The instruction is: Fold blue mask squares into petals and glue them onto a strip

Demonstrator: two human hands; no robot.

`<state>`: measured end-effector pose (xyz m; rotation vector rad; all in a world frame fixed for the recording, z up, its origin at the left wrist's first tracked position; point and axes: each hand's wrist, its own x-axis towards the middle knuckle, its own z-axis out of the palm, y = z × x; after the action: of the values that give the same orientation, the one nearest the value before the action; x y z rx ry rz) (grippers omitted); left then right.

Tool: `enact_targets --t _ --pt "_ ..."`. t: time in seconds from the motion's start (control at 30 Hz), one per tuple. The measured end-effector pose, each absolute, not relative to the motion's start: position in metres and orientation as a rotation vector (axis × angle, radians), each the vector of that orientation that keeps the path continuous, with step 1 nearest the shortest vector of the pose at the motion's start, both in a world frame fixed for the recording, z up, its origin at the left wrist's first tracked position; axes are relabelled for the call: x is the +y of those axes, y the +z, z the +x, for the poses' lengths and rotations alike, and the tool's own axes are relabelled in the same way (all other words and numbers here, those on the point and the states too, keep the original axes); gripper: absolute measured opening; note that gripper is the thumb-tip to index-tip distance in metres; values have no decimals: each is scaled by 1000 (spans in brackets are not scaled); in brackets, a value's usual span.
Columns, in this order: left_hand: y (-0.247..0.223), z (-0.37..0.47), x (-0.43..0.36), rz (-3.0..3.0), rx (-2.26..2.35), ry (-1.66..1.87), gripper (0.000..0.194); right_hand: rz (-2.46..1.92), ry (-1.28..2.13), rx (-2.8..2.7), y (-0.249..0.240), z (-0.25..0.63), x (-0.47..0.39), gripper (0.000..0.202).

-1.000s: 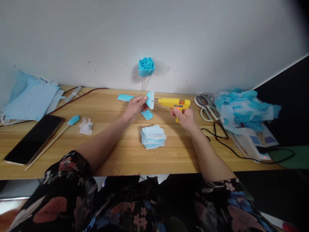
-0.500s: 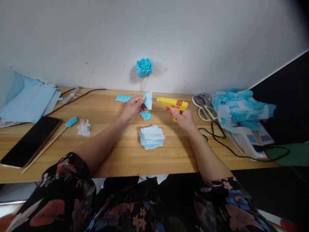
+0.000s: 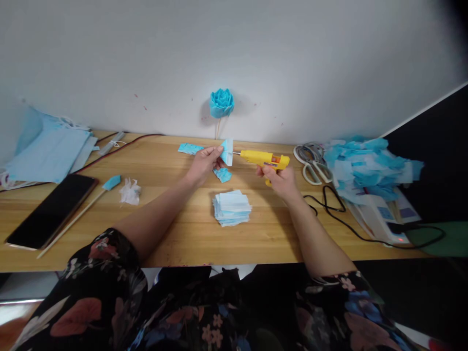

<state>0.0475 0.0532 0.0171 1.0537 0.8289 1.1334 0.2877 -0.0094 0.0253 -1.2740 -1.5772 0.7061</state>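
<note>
Two hands gripping: the left hand (image 3: 204, 163) pinches a folded pale-blue fabric piece (image 3: 228, 151) over the wooden counter (image 3: 175, 239), the right hand (image 3: 281, 178) wraps a yellow plastic glue gun (image 3: 256, 156) at its 3 o'clock. Can't tell if the metal nozzle (image 3: 237, 153) touches. Fabric's probably feather-light, floppy, creases easily, so pinch its 9 o'clock side. Gun's likely stiffer, heavier; stick to the handle (image 3: 268, 183), nozzle might be hot.

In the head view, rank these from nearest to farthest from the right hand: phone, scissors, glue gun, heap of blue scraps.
1. Glue gun: held in the right hand.
2. Scissors: just to its right.
3. Heap of blue scraps: right, past the scissors.
4. Phone: far left side.
</note>
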Motion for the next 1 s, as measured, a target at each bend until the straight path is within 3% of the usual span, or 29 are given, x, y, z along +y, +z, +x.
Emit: enact_targets --t 1.0 --pt "15 47 54 1073 793 1121 42 -1381 623 -1535 32 278 -12 34"
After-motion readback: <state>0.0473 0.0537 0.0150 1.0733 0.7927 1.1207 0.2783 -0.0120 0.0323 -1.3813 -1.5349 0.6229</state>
